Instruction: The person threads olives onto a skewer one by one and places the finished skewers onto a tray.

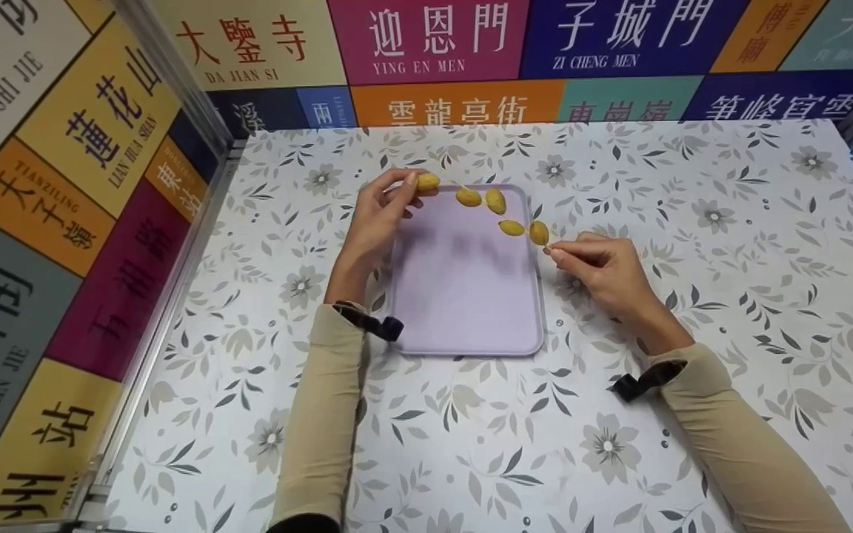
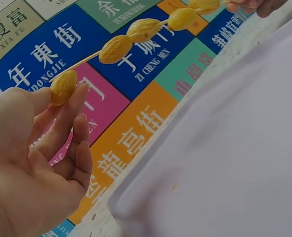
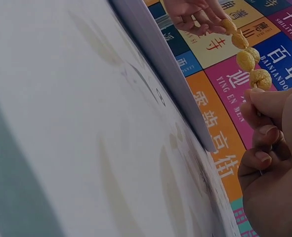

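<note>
A thin wooden skewer (image 2: 81,63) carries several wrinkled, yellow, olive-shaped fruits (image 1: 496,201), spaced slantwise above a lilac tray (image 1: 463,296). My left hand (image 1: 382,211) pinches one more such fruit (image 2: 63,88) between thumb and fingertips at the skewer's far end. The stick's tip shows right beside that fruit; whether it has pierced it I cannot tell. At the other end, my right hand (image 1: 608,270) pinches the skewer just below the lowest fruit (image 3: 260,79). In the right wrist view its other fingers curl toward the palm, and the stick's lower part is mostly hidden.
The tray lies flat on a table (image 1: 471,444) covered with a white leaf-and-flower print. Colourful panels with large characters (image 1: 426,37) stand along the back and left edges. Each sleeve cuff has a black wrist camera (image 1: 649,379) strapped to it.
</note>
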`<state>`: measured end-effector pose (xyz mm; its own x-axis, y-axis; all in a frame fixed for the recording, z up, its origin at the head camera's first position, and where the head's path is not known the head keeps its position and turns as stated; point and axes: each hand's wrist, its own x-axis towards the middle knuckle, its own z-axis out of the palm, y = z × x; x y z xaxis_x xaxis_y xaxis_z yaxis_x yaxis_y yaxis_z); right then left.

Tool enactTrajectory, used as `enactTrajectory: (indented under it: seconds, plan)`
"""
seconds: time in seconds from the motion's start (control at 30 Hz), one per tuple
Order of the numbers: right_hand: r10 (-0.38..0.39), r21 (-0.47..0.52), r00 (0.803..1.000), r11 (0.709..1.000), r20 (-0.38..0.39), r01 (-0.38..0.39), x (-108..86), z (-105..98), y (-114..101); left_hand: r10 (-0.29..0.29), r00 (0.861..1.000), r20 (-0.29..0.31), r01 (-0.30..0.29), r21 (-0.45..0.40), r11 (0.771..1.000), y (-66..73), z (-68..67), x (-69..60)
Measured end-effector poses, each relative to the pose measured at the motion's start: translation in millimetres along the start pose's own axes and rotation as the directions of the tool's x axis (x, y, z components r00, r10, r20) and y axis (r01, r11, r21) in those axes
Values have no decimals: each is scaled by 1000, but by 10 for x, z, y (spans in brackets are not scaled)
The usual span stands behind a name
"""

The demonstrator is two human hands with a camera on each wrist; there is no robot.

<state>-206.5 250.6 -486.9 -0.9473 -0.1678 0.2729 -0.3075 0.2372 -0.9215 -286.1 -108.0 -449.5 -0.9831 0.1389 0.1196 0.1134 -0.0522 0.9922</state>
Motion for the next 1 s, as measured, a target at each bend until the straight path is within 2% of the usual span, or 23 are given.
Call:
enactTrajectory:
  seconds: [0.3,0.53,0.7,1.0]
  plan:
    - [0,-10,999,1000,40,1,-12,4,3,-8,1000,-19,7,-50,999,2,-99,-36]
    - [-1,25,999,1000,53,0,-16,10,-6,-20,998,-59,7,-206,979,7,-120,-20]
    - [17,53,999,998,46,-20,-15,20,-4,-8,998,-66,-10,-273,962,22,-131,-23]
    - [32,52,998,998,46,-34,-14,21,22,-25,999,-48,12,-261,965,24,-138,-34]
